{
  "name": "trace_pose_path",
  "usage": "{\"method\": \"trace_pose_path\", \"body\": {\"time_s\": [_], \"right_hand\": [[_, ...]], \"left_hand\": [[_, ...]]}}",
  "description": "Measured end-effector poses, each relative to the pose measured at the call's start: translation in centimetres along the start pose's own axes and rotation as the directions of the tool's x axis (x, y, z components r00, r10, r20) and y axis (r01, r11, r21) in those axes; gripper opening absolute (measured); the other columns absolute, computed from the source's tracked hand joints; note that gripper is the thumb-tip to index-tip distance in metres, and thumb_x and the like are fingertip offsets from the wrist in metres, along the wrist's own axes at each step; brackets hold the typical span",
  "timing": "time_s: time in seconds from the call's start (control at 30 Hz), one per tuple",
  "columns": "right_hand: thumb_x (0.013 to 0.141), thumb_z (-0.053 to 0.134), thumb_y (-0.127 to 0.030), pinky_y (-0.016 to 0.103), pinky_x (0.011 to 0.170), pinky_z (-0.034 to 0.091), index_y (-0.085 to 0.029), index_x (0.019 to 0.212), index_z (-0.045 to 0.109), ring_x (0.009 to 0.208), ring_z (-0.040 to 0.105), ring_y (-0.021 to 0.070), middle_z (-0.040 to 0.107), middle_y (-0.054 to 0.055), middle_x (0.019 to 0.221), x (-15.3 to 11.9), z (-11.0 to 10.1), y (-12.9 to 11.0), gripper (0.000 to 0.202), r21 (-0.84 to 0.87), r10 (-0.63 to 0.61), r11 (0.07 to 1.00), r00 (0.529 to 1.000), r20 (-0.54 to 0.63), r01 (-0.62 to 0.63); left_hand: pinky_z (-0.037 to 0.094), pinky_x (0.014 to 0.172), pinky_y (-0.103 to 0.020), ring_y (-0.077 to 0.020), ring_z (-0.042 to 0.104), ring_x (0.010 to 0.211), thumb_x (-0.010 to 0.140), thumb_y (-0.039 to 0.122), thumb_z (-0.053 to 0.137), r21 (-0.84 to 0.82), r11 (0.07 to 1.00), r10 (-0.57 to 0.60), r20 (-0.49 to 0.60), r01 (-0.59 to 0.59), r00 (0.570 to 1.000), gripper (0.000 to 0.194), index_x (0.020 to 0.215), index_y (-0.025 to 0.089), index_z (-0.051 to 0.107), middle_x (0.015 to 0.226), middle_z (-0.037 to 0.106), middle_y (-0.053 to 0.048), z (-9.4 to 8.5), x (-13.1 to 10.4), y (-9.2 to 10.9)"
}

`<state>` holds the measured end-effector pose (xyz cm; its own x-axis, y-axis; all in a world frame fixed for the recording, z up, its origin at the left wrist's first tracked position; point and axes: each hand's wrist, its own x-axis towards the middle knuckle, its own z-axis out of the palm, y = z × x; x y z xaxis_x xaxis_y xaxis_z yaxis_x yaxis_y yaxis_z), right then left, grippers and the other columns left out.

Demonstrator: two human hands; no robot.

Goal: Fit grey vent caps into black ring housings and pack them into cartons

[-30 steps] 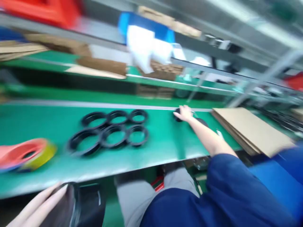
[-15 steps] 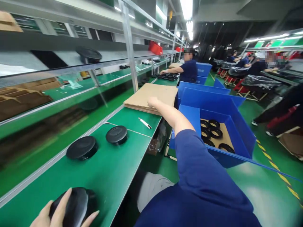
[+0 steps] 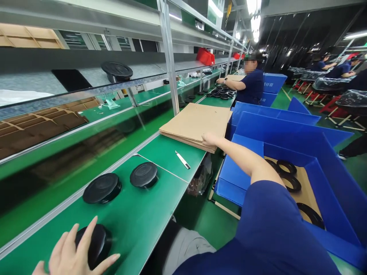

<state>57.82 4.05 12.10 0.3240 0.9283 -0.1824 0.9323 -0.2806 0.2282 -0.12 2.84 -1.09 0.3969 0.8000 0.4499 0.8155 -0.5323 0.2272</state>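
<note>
Green bench (image 3: 137, 221): black discs (image 3: 101, 188), slim white cutter (image 3: 182, 159), stacked cardboard sheets (image 3: 195, 122) lying flat.

The bare left hand (image 3: 70, 258) splays its fingers (image 3: 88, 235) at eight o'clock; the navy-sleeved right arm (image 3: 258, 172) points toward ten o'clock, its bare hand (image 3: 210, 140) curled, fingertips hidden.

Discs (image 3: 143, 175) are black, cardboard (image 3: 195, 120) tan, far bin (image 3: 236, 55) seemingly red.

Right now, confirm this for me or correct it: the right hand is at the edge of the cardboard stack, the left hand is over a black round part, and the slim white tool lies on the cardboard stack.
Not quite: the slim white tool lies on the green table, not on the cardboard stack; the head view shows it. The rest stands.
</note>
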Motion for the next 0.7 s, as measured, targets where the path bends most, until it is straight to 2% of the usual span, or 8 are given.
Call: {"method": "trace_pose_path", "body": {"time_s": [0.07,0.17,0.23,0.33,0.43,0.57,0.63,0.7], "right_hand": [[0.101,0.049,-0.013,0.039,0.097,0.049,-0.004,0.125,0.066,0.116,0.063,0.0319,0.065,0.024,0.129,-0.5,0.4,-0.5,0.031,-0.014,-0.011,1.000,0.999,-0.034,0.010],[0.102,0.038,-0.008,0.041,0.101,0.047,-0.005,0.127,0.064,0.121,0.060,0.0319,0.063,0.025,0.131,-1.0,0.9,-1.2,0.037,-0.014,-0.016,1.000,0.997,-0.077,0.015],[0.107,0.035,-0.017,0.042,0.100,0.048,-0.006,0.127,0.065,0.119,0.061,0.0319,0.065,0.024,0.129,-1.1,1.0,-1.4,0.037,0.003,0.003,1.000,0.996,-0.086,-0.002],[0.110,0.042,-0.043,0.042,0.104,0.047,-0.010,0.136,0.060,0.124,0.058,0.0324,0.062,0.022,0.135,-0.8,1.2,-1.0,0.046,0.038,0.039,0.999,0.996,-0.076,-0.036],[0.104,0.050,-0.059,0.040,0.109,0.043,-0.011,0.145,0.056,0.133,0.053,0.0336,0.056,0.022,0.144,-0.3,1.3,-0.1,0.063,0.066,0.063,0.996,0.998,-0.017,-0.062],[0.113,0.021,-0.049,0.033,0.110,0.043,-0.018,0.153,0.051,0.135,0.054,0.0262,0.054,0.017,0.149,-0.2,1.8,1.3,0.058,0.078,0.066,0.995,0.997,0.045,-0.070],[0.112,0.028,-0.050,0.038,0.111,0.044,-0.020,0.158,0.044,0.138,0.051,0.0302,0.049,0.019,0.154,-0.4,2.0,1.5,0.057,0.048,0.096,0.994,0.994,0.044,-0.099],[0.109,0.040,-0.054,0.044,0.109,0.046,-0.017,0.156,0.046,0.136,0.053,0.0337,0.051,0.022,0.150,-0.5,2.1,1.4,0.060,0.007,0.113,0.994,0.993,0.041,-0.114]], "left_hand": [[0.032,0.106,-0.082,-0.0500,0.043,0.144,0.094,0.062,0.043,-0.028,0.998,0.047,-0.025,-0.048,0.999,0.072,0.156,0.064,0.006,0.170,0.027,-0.001,-0.2,0.8,1.4],[0.037,0.108,-0.075,-0.0479,0.044,0.143,0.098,0.052,0.047,-0.061,0.970,0.235,-0.010,-0.235,0.972,0.072,0.162,0.050,0.013,0.164,0.038,-0.013,0.0,2.3,2.5],[0.040,0.108,-0.070,-0.0469,0.048,0.140,0.098,0.049,0.051,-0.064,0.929,0.367,0.008,-0.366,0.930,0.072,0.163,0.038,0.023,0.159,0.044,-0.019,0.2,3.2,2.9],[0.038,0.111,-0.066,-0.0427,0.054,0.136,0.095,0.049,0.057,-0.035,0.877,0.479,-0.002,-0.479,0.878,0.064,0.156,0.032,0.043,0.156,0.049,-0.018,0.1,3.8,4.0],[0.031,0.117,-0.064,-0.0384,0.056,0.135,0.097,0.041,0.056,-0.049,0.865,0.498,-0.031,-0.499,0.867,0.054,0.150,0.032,0.051,0.153,0.054,-0.015,-0.5,3.6,5.6],[0.030,0.119,-0.060,-0.0344,0.054,0.138,0.100,0.036,0.051,-0.105,0.877,0.469,-0.025,-0.469,0.883,0.045,0.145,0.032,0.056,0.151,0.056,-0.013,-0.9,2.7,6.6],[0.033,0.117,-0.061,-0.0343,0.054,0.138,0.101,0.035,0.050,-0.106,0.880,0.464,-0.019,-0.463,0.886,0.043,0.142,0.032,0.058,0.151,0.057,-0.013,-0.7,2.4,6.4],[0.038,0.113,-0.062,-0.0346,0.056,0.136,0.101,0.033,0.050,-0.093,0.873,0.479,-0.025,-0.479,0.878,0.041,0.141,0.031,0.059,0.150,0.058,-0.013,-0.4,2.5,6.2]]}}
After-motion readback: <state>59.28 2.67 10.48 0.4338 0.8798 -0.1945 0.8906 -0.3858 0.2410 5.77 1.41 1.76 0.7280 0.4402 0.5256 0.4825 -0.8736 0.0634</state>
